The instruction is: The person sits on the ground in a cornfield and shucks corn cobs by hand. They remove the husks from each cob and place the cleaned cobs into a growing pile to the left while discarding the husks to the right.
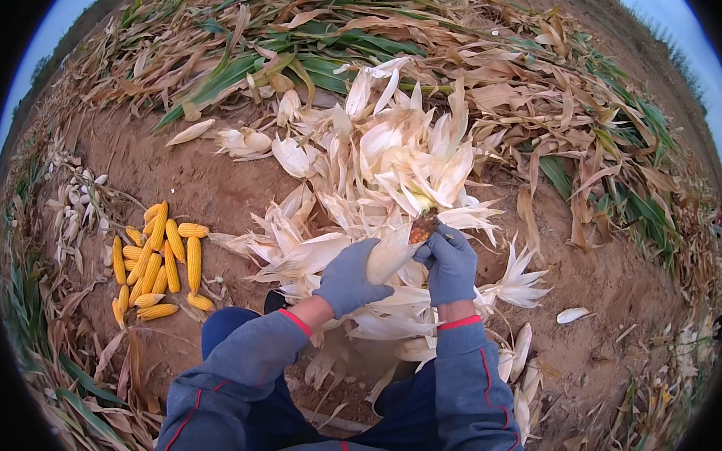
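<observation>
My left hand, in a grey glove, grips an ear of corn around its pale husk. At the ear's far end, orange-red kernels and dark silk show where the husk is partly opened. My right hand, also gloved in grey, pinches the husk and silk at that tip. Beneath and beyond both hands spreads a large heap of pale, dry husks. The ear's lower end is hidden by my left hand.
Several bare yellow corn cobs lie piled on brown soil at the left. Cut corn stalks with green and dry leaves form a band across the back. Unhusked ears lie by my right forearm, and a loose husk farther right.
</observation>
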Demonstrator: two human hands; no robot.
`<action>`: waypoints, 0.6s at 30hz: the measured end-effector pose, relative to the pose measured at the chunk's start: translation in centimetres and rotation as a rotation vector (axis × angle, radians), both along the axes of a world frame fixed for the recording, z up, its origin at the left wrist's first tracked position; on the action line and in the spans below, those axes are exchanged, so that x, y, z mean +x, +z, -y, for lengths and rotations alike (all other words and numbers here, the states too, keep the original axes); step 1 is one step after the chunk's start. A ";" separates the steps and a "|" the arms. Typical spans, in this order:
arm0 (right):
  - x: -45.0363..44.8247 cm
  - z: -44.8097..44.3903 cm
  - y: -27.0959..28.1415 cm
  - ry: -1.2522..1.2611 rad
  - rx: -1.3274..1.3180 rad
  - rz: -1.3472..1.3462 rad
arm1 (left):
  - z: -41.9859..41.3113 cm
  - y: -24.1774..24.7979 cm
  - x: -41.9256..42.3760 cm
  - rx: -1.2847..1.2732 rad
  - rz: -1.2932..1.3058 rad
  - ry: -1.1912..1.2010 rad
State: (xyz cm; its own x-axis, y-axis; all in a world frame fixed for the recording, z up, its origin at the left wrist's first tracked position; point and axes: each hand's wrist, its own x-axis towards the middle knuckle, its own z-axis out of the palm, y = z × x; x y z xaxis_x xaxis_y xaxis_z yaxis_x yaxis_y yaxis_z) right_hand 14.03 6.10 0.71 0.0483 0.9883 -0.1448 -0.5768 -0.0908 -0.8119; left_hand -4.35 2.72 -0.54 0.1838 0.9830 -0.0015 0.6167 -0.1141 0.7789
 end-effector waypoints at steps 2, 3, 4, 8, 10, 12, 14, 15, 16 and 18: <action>-0.2 0.0 0.4 0.007 -0.016 -0.007 | -0.1 -0.3 0.0 -0.005 0.008 -0.004; -0.2 0.1 0.7 0.008 -0.039 -0.020 | -0.1 -0.4 -0.1 0.006 0.013 0.001; -0.3 0.2 1.0 0.010 -0.063 -0.034 | -0.1 -0.5 -0.1 0.016 0.018 0.006; 0.2 0.2 0.7 0.047 -0.074 0.103 | 0.1 0.8 0.3 0.042 -0.126 0.059; 0.1 0.1 0.5 0.092 -0.053 0.170 | 0.2 0.8 0.3 0.023 -0.100 0.068; -0.2 0.1 0.5 0.122 -0.044 0.158 | 0.3 0.6 0.3 -0.023 -0.013 0.077; -0.9 0.2 0.8 0.137 -0.048 0.066 | 0.2 0.0 0.5 -0.097 0.134 0.088; -1.3 0.4 1.6 0.107 -0.065 0.075 | 0.2 0.7 0.7 -0.124 0.152 0.093; -1.7 0.7 2.8 0.077 -0.080 0.084 | 0.4 1.9 0.9 -0.149 0.170 0.100; -1.9 0.8 3.4 0.043 -0.073 0.132 | 0.3 2.0 0.9 -0.114 0.110 0.122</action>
State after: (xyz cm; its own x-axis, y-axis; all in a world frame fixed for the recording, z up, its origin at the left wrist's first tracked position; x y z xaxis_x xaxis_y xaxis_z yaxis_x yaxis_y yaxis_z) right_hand 12.09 5.30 4.15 0.0294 0.9770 -0.2112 -0.4596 -0.1744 -0.8708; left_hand -3.47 2.44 1.47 0.0688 0.9925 -0.1011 0.5313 0.0493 0.8457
